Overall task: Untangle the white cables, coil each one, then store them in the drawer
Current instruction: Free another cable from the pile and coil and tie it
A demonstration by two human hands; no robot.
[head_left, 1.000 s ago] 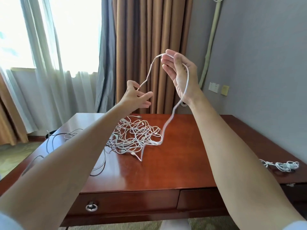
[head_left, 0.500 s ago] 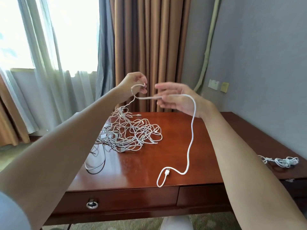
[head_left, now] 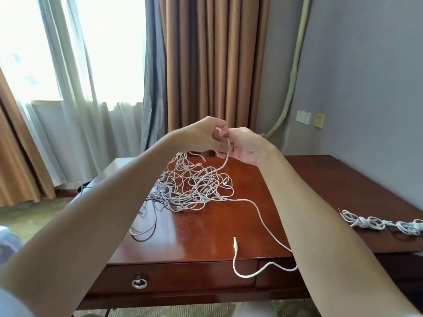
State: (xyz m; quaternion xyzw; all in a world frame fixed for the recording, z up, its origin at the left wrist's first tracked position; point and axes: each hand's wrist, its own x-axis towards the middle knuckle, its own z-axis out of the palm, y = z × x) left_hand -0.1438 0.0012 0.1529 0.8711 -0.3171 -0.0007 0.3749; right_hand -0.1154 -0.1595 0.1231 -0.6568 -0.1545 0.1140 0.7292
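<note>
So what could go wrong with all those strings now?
The cable both hands pinch, left hand and right hand, still runs through the tangle, so pulling might tighten a knot. Its loose end hangs past the desk edge and could catch on the right arm. The drawer is still closed.

Count, head view: hands 2, left hand (head_left: pixel 201 136) and right hand (head_left: pixel 246 146). Cable tangle (head_left: pixel 194 186) 1; strand number inside cannot be told. Coiled cable bundles (head_left: pixel 384 223) at right: appear 2. Desk (head_left: pixel 320 179) 1. Drawer pull ring (head_left: pixel 139 283) 1. Wall plates (head_left: pixel 303 117) 2.
</note>
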